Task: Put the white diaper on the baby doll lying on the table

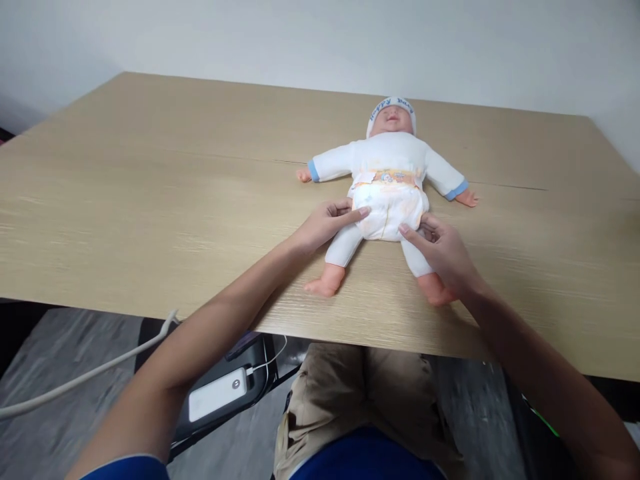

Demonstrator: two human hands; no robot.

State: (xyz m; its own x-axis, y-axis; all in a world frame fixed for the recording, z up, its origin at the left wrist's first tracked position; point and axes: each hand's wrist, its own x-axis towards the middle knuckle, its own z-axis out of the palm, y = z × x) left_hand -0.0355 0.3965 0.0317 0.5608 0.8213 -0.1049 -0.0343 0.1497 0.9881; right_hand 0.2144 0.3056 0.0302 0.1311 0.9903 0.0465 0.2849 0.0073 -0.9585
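A baby doll (390, 152) in a white suit with blue cuffs and a lettered cap lies on its back, its feet pointing at me. Around its waist and hips is a white diaper (385, 212) with an orange printed band across the front. My left hand (334, 223) pinches the diaper's edge at the leg opening on the left, thumb on top and the other fingers partly hidden. On the opposite side, my right hand (443, 248) grips the other leg edge between thumb and fingers.
The doll rests on a wide wooden table (150, 200) that meets a pale wall (320, 47). Below the front edge are a white power bank (219, 395) with a thin cable, and a thick white cable (95, 373) at the left.
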